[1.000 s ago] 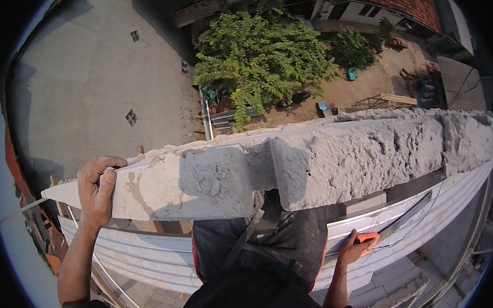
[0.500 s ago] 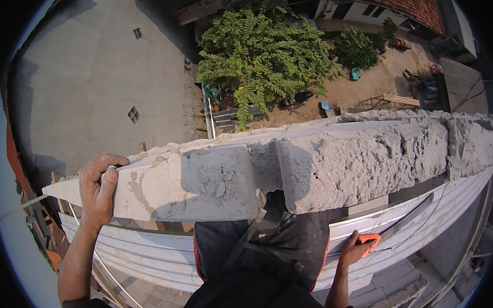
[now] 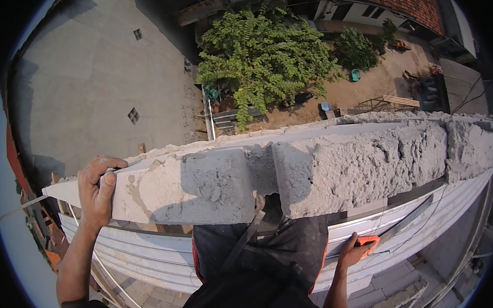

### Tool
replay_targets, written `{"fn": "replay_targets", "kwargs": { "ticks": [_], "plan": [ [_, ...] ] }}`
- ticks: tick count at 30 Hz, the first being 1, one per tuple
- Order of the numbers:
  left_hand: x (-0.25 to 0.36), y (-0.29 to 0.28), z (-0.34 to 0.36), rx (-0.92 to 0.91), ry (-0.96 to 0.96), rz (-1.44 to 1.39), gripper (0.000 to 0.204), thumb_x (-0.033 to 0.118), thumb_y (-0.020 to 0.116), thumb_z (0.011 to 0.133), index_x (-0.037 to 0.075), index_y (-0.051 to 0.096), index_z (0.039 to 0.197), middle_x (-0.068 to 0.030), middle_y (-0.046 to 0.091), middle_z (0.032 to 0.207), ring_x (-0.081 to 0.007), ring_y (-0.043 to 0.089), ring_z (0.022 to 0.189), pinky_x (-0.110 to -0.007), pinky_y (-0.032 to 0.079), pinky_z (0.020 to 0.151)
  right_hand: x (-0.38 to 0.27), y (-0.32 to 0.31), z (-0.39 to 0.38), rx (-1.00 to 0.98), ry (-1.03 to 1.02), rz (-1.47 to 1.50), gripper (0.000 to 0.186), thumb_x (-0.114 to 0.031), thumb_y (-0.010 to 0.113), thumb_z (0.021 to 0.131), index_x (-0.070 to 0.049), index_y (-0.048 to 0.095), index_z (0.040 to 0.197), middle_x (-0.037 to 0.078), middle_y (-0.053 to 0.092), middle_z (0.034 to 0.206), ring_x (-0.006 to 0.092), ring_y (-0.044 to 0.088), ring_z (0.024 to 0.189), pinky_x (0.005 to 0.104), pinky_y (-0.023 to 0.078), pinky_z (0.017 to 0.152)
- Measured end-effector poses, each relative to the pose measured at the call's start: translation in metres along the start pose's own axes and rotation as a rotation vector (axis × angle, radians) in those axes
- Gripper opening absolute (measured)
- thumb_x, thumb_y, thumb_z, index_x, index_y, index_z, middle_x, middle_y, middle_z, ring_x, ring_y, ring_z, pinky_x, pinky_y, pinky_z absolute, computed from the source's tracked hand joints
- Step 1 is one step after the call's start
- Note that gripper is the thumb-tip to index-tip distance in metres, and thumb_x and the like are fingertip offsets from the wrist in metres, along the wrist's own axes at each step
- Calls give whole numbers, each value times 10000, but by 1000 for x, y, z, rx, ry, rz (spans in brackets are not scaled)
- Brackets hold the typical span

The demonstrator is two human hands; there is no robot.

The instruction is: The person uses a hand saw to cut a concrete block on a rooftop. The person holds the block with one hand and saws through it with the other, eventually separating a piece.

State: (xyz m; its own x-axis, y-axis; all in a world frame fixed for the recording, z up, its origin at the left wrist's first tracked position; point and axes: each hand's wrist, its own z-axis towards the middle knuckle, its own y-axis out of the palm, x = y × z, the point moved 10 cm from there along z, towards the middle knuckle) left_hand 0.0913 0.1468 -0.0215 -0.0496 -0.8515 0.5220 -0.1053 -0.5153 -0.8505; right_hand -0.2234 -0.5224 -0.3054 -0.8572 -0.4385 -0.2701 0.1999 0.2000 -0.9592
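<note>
My left hand [image 3: 97, 189] grips the left end of a pale grey concrete wall top [image 3: 212, 185], its thumb over the near edge and its fingers over the far side. The wall top is smooth on the left and rough on the right, with a notch [image 3: 262, 174] between the two stretches. Down at the right, my right hand [image 3: 354, 251] is closed round the orange handle of a hand saw [image 3: 370, 243]. Its dark blade [image 3: 411, 216] points up and to the right, apart from the wall, in front of white ribbed panels.
My dark-trousered legs [image 3: 259, 237] are against the near side of the wall. White ribbed panels [image 3: 137, 256] run below it on both sides. Beyond lie a leafy tree [image 3: 267, 56], a dirt yard [image 3: 392, 94] and, far below left, a grey concrete surface [image 3: 96, 70].
The view has shifted slightly, so the middle of the wall sits a little lower. Both hands keep their holds and have hardly moved.
</note>
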Motion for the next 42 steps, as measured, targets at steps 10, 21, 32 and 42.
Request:
{"fn": "replay_targets", "kwargs": {
  "ticks": [10,21,32,42],
  "plan": [
    [4,1,1,-13,15,-6,599,537,541,1058,-24,736,984,-191,748,933,-345,704,871,-417,507,814,0,1,2,30,-64,7,992,-362,767,1008,89,193,1679,324,309,1711,441,351,1578,456,313,1276],
    [0,1,0,-18,3,-37,627,571,549,1064,-22,745,1005,-195,755,972,-340,708,917,-428,517,852,15,11,7,0,-83,5,989,-406,714,1036,103,164,1682,328,247,1737,433,271,1620,456,270,1304],
    [-3,1,-1,-19,-6,-19,652,590,533,1066,-22,751,1011,-188,752,973,-323,701,920,-425,515,852,15,12,4,-21,-75,42,938,-327,679,1051,95,137,1689,338,245,1733,460,280,1609,469,291,1291],
    [-5,1,-2,-22,-26,-28,675,616,542,1056,-24,755,1022,-184,754,980,-313,700,931,-421,512,860,16,13,5,-12,-85,21,922,-303,669,1059,95,128,1691,361,276,1709,488,360,1560,481,368,1242]
  ]
}}
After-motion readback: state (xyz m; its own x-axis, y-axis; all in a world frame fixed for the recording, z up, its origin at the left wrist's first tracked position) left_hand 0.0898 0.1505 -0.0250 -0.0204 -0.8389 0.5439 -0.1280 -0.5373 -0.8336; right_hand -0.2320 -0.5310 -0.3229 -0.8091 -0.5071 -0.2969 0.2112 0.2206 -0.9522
